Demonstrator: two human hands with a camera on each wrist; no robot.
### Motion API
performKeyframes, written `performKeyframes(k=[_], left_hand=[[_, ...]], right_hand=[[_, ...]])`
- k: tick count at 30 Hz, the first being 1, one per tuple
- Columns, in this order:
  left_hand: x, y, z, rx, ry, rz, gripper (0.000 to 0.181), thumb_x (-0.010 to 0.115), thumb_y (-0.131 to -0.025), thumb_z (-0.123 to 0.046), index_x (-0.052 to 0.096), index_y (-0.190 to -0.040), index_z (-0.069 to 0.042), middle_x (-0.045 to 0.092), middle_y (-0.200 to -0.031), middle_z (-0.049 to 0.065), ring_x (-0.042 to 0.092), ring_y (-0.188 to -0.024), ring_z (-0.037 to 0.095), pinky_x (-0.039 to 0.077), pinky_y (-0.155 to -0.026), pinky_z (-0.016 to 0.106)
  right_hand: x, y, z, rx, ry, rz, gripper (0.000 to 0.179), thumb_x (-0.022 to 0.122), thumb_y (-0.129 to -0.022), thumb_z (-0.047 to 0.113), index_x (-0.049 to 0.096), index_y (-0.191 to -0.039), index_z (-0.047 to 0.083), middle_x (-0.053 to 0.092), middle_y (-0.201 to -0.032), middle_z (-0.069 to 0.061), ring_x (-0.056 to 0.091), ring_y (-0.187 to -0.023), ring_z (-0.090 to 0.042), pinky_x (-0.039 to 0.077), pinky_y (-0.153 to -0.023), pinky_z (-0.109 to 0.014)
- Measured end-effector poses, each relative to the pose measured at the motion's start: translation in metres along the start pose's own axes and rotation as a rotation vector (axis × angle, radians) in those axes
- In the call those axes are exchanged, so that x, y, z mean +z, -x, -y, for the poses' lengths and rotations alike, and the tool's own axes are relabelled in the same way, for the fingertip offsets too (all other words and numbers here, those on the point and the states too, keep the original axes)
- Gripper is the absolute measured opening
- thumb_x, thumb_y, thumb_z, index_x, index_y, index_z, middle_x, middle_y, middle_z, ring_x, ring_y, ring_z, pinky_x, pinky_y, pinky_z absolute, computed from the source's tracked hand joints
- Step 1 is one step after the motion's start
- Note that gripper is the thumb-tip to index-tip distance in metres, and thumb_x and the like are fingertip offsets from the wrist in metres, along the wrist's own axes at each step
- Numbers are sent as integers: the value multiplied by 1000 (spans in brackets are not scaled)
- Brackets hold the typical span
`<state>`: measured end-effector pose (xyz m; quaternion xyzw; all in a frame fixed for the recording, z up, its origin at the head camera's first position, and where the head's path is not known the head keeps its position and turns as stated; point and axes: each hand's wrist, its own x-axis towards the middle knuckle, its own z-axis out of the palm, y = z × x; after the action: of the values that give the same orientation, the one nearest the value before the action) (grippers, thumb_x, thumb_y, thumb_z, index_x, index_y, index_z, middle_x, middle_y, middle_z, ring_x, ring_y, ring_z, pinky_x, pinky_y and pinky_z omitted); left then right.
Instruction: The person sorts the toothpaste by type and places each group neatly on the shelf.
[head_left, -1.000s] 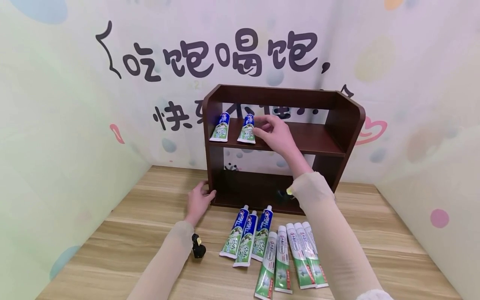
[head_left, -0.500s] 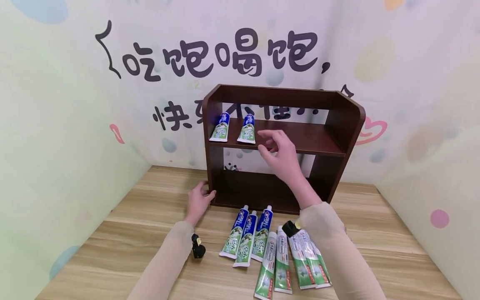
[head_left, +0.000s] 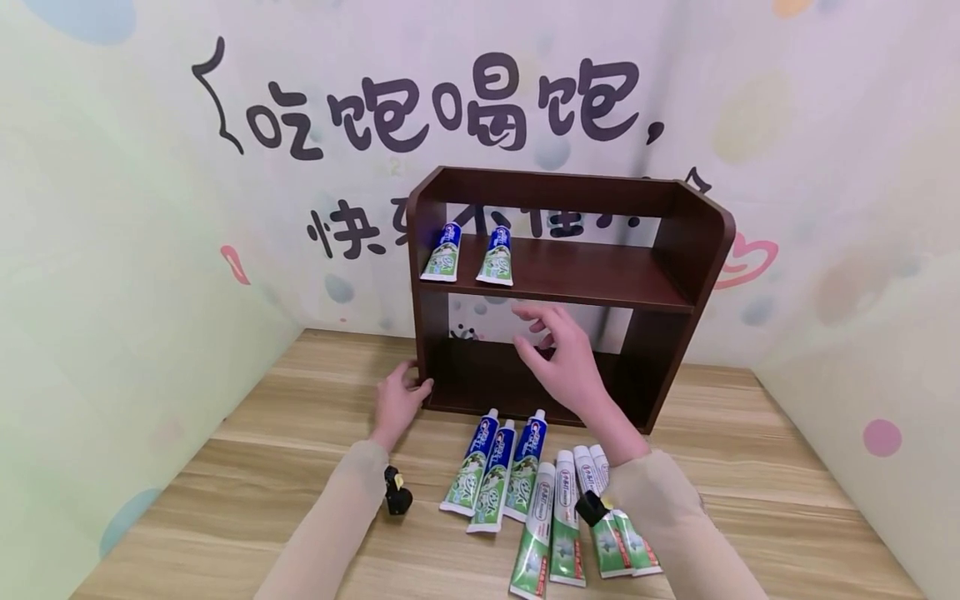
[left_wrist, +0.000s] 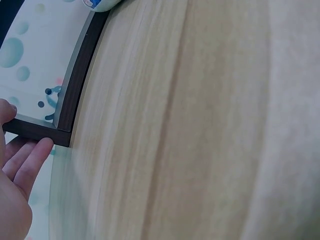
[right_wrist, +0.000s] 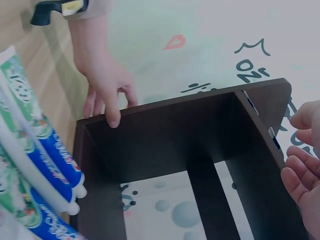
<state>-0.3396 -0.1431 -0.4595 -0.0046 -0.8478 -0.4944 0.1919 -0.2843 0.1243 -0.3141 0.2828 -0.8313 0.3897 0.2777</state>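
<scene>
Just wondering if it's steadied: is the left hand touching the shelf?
Touching: the right wrist view shows the left hand gripping the shelf, thumb over its edge.

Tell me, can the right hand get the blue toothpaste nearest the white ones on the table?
Probably yes. The right hand holds nothing, and that blue tube lies on the table with its top end uncovered. The white tube close beside it might crowd the grab a little.
</scene>
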Motion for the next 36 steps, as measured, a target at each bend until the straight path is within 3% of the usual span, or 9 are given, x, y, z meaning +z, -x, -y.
performKeyframes(k=[7, 18, 24, 32, 36], left_hand=[[1, -1, 0, 6, 1, 3, 44, 72, -89, -16, 59, -129, -5, 73, -105, 27, 75, -94, 34, 62, -69, 38], [2, -3, 1, 5, -7, 5, 45, 72, -89, -18, 59, -130, -5, 73, -106, 26, 74, -95, 34, 62, -70, 39], [0, -2, 2, -7, 6, 10, 44, 72, -89, -18, 59, -130, -6, 73, -107, 26, 74, -96, 34, 62, -69, 37], [0, -2, 0, -10, 36, 17, 41, 71, -89, -16, 60, -127, -4, 73, -104, 27, 75, -91, 33, 59, -61, 29], [0, -2, 0, -12, 30, 16, 43, 72, -89, -16, 59, -128, -4, 73, -104, 28, 75, -92, 33, 60, -61, 28]], right_hand=[[0, 24, -10, 48, 0, 14, 40, 70, -92, 17, 60, -131, 16, 64, -121, -5, 59, -100, -22, 54, -79, -28], [3, 52, -33, 174, 18, 45, 43, 71, -91, 17, 58, -132, 16, 65, -121, -5, 59, -100, -18, 56, -79, -36], [6, 64, -39, 227, 25, 89, 45, 71, -91, 18, 57, -134, 16, 65, -120, -7, 59, -101, -18, 56, -79, -32], [10, 76, -49, 254, 40, 141, 48, 72, -90, 20, 55, -135, 16, 64, -118, -5, 60, -98, -18, 54, -75, -25], [12, 81, -53, 261, 37, 162, 50, 72, -90, 20, 54, -136, 15, 63, -119, -6, 60, -98, -19, 56, -77, -33]])
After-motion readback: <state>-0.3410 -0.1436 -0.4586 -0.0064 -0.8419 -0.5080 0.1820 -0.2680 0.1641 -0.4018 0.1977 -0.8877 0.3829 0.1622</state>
